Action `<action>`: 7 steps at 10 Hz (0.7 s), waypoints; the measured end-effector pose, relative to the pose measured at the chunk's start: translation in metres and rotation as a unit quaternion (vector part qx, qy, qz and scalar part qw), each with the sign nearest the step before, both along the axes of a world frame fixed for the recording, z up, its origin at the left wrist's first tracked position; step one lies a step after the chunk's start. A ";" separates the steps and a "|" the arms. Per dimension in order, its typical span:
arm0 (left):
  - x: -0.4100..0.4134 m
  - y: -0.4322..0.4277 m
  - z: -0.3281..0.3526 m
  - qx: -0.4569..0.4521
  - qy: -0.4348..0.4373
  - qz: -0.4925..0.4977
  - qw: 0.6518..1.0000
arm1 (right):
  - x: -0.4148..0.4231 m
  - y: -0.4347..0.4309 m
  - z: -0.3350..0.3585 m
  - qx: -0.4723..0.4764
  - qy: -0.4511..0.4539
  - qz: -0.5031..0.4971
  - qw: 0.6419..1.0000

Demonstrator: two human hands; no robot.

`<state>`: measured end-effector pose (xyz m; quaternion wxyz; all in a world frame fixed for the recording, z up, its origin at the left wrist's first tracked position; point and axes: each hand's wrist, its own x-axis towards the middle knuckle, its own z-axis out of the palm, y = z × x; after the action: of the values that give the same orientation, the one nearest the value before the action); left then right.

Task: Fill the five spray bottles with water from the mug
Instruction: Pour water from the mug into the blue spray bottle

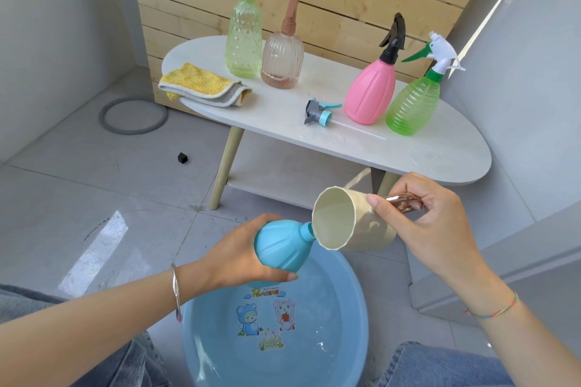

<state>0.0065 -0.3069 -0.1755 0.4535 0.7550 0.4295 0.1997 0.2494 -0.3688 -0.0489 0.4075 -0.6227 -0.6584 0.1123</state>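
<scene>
Spray bottles, four with their tops on [371, 91], stand on the white table [424, 151], well apart from the work. Lower down, the blue basin [204, 349] sits between the knees, right under the pour. Over it the left hand [232, 258] grips the fifth, a blue bottle [279, 245], tilted with its open neck touching the lip of the mug [371, 229]. The right hand [430, 223] holds the mug by its handle, thumb on the wall. Best to tip slowly, lip against the neck, so any spill drops into the basin. A loose sprayer top [319, 111] lies on the table
</scene>
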 end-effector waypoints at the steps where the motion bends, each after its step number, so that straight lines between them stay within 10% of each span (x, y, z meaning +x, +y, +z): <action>1: 0.000 -0.001 0.000 0.000 0.001 0.000 1.000 | -0.001 -0.001 0.001 0.007 -0.011 0.007 1.000; 7: 0.001 -0.003 -0.004 -0.021 0.007 0.007 1.000 | -0.008 -0.003 0.005 0.019 -0.029 0.025 0.999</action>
<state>0.0071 -0.3101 -0.1793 0.4645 0.7436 0.4422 0.1891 0.2416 -0.3714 -0.0436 0.3977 -0.6012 -0.6870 0.0918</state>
